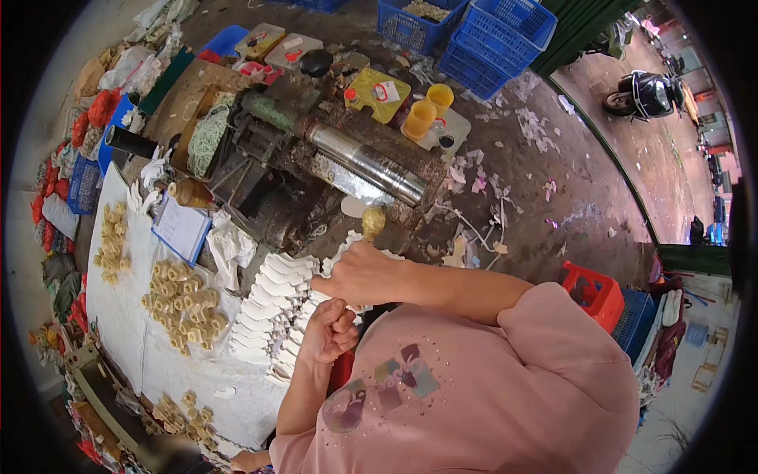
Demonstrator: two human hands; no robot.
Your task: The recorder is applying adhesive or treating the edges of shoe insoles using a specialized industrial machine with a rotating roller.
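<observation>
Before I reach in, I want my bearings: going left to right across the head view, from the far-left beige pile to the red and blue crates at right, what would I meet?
Far-left beige pile, larger beige pile, left row of white curved pieces, right hand, red crate, blue crate beside it.

Right hand (362, 274) palm hidden; clipboard (181, 231) writing illegible.

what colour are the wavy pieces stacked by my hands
The wavy pieces are white; see the head view.
</observation>
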